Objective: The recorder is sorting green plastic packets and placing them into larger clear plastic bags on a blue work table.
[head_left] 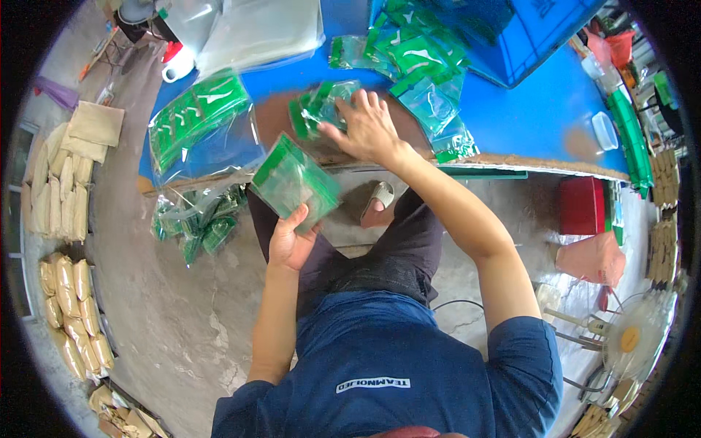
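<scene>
My left hand (290, 244) is closed on a small stack of clear plastic packets with green panels (293, 179), held over my lap just off the table edge. On the brown patch at the table's front, my right hand (370, 130) rests at more green-and-clear packets (321, 104), its thumb and fingers spread. Its fingertips partly cover them. Just right of that hand, a loose pile of similar packets (427, 69) spreads across the blue table (522, 120). Larger clear bags with green printing (201, 120) lie to the left of it.
Clear plastic sheets (263, 33) and a white-and-red bottle (177, 62) are at the far left. A blue bin (511, 44) stands at the back right. Bagged packets (197, 219) hang below the table's left edge. A fan (631, 339) and a red box (582, 206) are on the right.
</scene>
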Motion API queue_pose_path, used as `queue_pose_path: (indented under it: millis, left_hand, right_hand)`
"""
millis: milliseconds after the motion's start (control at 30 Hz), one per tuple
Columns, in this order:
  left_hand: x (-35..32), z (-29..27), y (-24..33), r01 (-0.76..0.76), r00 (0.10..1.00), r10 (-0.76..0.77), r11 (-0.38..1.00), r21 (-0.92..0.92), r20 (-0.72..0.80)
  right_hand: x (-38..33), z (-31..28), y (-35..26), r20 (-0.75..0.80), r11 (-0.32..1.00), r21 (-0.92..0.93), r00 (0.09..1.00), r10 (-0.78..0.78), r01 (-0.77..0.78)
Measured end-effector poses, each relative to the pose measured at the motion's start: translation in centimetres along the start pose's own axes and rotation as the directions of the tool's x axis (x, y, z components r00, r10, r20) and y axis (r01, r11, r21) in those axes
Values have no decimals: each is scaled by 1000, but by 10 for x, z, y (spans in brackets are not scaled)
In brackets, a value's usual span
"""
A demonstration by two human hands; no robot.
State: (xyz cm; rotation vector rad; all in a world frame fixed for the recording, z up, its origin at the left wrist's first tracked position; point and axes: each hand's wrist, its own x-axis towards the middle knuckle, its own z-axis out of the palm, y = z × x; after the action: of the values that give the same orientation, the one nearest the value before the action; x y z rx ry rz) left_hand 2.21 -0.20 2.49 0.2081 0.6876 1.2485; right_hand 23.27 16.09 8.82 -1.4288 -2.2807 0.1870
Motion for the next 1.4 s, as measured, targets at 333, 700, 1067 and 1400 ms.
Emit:
queue_pose_path:
  millis: [333,700,1067,1400]
  left_hand:
    - [15,20,2,-39,999,40,999,24,-10]
    - [20,14,-5,-114,993,114,993,3,12]
    - [22,14,-7,-147,989,147,989,-29,15]
    - [29,13,-32,64,990,-54,995,-76,131]
  right_hand:
    - [-45,4,6,-81,909,-87,907,-414,407]
    - [-29,2,16,92,883,-36,881,-463,468]
    - [-16,4,13,-55,865,177,882,-469,470]
    - [-89,-15,70,-308,906,-329,937,165,-267]
